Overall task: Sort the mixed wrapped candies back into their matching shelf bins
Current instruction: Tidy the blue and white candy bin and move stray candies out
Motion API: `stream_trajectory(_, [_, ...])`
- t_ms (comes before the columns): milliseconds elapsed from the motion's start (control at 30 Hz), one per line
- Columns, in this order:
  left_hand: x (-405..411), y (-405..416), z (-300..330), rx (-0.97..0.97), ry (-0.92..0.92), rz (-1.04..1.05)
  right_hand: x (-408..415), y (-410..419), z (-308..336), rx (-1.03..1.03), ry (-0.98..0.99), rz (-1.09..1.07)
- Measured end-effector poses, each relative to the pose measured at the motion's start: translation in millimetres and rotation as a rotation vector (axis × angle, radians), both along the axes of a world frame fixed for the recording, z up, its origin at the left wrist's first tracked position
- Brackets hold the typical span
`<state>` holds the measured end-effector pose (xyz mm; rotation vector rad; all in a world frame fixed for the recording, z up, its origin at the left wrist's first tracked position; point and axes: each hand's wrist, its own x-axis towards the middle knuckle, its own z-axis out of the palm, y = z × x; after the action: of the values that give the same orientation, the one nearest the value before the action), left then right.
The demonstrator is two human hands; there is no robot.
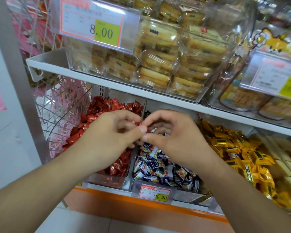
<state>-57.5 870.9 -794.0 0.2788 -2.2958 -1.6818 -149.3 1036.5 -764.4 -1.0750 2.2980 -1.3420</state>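
Hands met above the clear divider (pixel 142 115) that stood between two shelf bins, and that divider served as the landmark for everything else. Much was hard to make out: the hands covered the middle of both bins, the divider's upper edge vanished behind the fingers, and the print on the wrappers was too small and blurred to read. A small red wrapped candy (pixel 136 122) showed only as a sliver between the fingertips, directly over the divider. The left hand (pixel 114 132) came in from the left of the divider with its fingers curled, thumb and forefinger pinching the candy's left end. The right hand (pixel 168 132) came in from the right of the divider, fingers arched, its thumb and forefinger tips pressed close against the same candy; whether it truly gripped the wrapper or only touched it could not be told. Left of the divider lay the bin of red candies (pixel 107 105), heaped high. Right of the divider lay the bin of navy-and-white candies (pixel 161 167), with a price tag (pixel 155 193) reading 19.90 on its front. Farther right of the divider sat yellow wrapped snacks (pixel 238 153), blurred and cut off by the frame edge. Above the divider ran a white shelf (pixel 124 86) carrying a clear box of wrapped biscuits (pixel 158 64) and a tag (pixel 94 26) marked 8.00. Far left of the divider, a wire basket (pixel 60 105) held pink items, indistinct.
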Motion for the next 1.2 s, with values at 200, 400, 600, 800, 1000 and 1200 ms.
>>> stream_trajectory(200, [5.2, -25.3, -13.0, -0.485, -0.107, 0.222, -41.5, 15.2, -29.9, 0.102, 0.197, -0.174])
stream_trajectory(400, [5.7, -4.6, -13.7, -0.715, -0.055, -0.013, -61.5, 13.6, -63.6, 0.495, 0.324, -0.145])
stream_trajectory(600, [1.1, -2.6, -23.4, -0.732, -0.043, -0.073, -72.1, 4.1, -72.2, 0.591, 0.297, -0.145])
stream_trajectory(800, [-1.0, -4.6, -25.4, -0.736, -0.032, -0.071, -72.3, 3.5, -80.3, 0.521, 0.350, -0.160])
stream_trajectory(1000, [0.3, -4.2, -20.5, -0.700, -0.044, -0.040, -69.3, 13.5, -54.9, 0.319, 0.290, -0.312])
stream_trajectory(1200, [2.1, -2.8, -11.8, -0.522, -0.007, 0.026, -30.2, 7.8, -12.6, -0.016, -0.077, -0.267])
